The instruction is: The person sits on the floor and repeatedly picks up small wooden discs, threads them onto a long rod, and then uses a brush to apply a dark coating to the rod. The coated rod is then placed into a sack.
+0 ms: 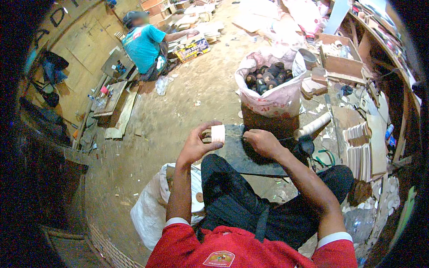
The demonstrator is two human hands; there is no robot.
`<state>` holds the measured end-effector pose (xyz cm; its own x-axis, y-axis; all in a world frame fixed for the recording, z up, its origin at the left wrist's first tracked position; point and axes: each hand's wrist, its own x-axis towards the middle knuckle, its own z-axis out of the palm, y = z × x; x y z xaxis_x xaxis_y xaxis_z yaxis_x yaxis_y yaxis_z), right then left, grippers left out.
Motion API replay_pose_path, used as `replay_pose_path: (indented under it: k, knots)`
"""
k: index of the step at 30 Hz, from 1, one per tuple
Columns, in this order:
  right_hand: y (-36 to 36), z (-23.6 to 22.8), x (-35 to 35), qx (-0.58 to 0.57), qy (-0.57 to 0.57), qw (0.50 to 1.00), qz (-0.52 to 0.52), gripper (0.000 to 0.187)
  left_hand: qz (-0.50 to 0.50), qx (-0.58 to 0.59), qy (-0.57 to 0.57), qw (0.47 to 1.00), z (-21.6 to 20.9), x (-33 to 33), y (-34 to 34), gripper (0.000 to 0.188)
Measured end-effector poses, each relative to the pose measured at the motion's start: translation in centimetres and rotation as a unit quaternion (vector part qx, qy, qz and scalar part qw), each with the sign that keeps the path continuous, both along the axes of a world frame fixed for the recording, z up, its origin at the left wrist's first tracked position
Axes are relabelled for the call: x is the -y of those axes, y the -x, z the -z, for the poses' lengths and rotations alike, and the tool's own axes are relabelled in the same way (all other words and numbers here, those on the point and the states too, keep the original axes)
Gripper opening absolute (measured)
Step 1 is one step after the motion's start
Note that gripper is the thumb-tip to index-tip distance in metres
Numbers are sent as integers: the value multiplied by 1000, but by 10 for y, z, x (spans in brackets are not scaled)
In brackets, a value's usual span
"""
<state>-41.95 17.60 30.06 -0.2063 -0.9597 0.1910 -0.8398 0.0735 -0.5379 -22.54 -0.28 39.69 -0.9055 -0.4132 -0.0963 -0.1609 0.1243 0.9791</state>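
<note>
My left hand [199, 142] holds a short, pale, cylinder-like piece [218, 133] between thumb and fingers, near the left edge of a dark low board [257, 166]. My right hand [262, 144] is closed in a pinch above that board, a little to the right of the pale piece. What sits in its fingers is too small to make out. A thin dark line [286, 139] runs from beside this hand toward the right. Just beyond the board stands a white sack [272, 102], rolled open, with several dark round pieces [268, 77] inside.
Left of my legs is another white sack [149, 210]. To the right lie a pale roll [315, 125], stacked thin slats [359, 152] and scattered scraps. A wooden box [342, 64] stands farther back. A person in a teal shirt [144, 47] sits at the far left.
</note>
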Motion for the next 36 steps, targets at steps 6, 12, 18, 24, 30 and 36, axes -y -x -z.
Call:
replay_pose_path:
  k: [6,12,18,24,30,36]
  knots:
    - [-6,-3,-5,-2,43,999,-10,16,58,21,134,989,-3,-11,9,62]
    - [-12,6,1,-12,46,999,-3,11,61,71,213,973,4,-26,17,76]
    - [-2,2,-6,64,125,990,-11,17,-5,-51,174,983,26,-33,22,88]
    - [6,-14,-15,87,168,982,29,19,-81,-75,288,951,37,-42,19,33]
    - [15,-10,-20,144,228,963,15,22,-187,-82,187,961,41,-62,57,10]
    - [39,-13,-45,26,164,976,141,19,-148,-162,241,945,22,-80,88,8]
